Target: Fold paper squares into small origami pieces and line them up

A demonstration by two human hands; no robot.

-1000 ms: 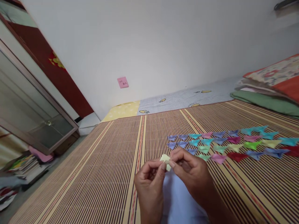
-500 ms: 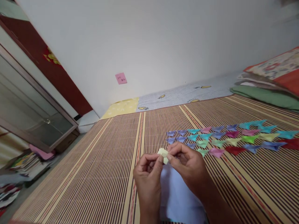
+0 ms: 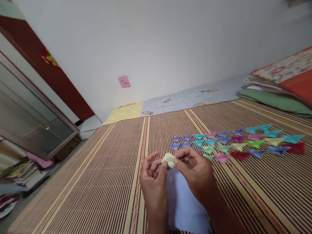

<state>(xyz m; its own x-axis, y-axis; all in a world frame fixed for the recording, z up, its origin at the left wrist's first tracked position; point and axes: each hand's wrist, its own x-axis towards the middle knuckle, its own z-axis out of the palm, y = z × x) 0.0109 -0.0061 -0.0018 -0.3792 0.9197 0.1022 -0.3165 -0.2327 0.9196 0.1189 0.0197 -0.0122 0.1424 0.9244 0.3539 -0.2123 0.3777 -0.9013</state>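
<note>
A small pale-yellow piece of folded paper (image 3: 168,159) is pinched between my two hands, above a light-blue sheet-like surface (image 3: 186,201). My left hand (image 3: 154,174) grips its left side between thumb and fingers, the index finger raised a little. On the right edge, my right hand (image 3: 193,169) pinches with thumb and forefinger. Just beyond my right hand lie rows of small folded paper shapes (image 3: 240,155) in blue, turquoise, pink, green, yellow and red. My right hand partly hides the nearest row.
A striped bamboo mat (image 3: 97,175) spreads under everything. Folded bedding (image 3: 280,100) with a patterned pillow (image 3: 287,70) is stacked at the far right. A pink note (image 3: 124,81) is stuck on the wall. Books (image 3: 21,172) and a glass-panelled door (image 3: 36,110) stand at left.
The yellow paper has turned and now shows a pointed, diamond-like outline. Fingers of my left hand have lifted and spread somewhat. The view has shifted slightly.
</note>
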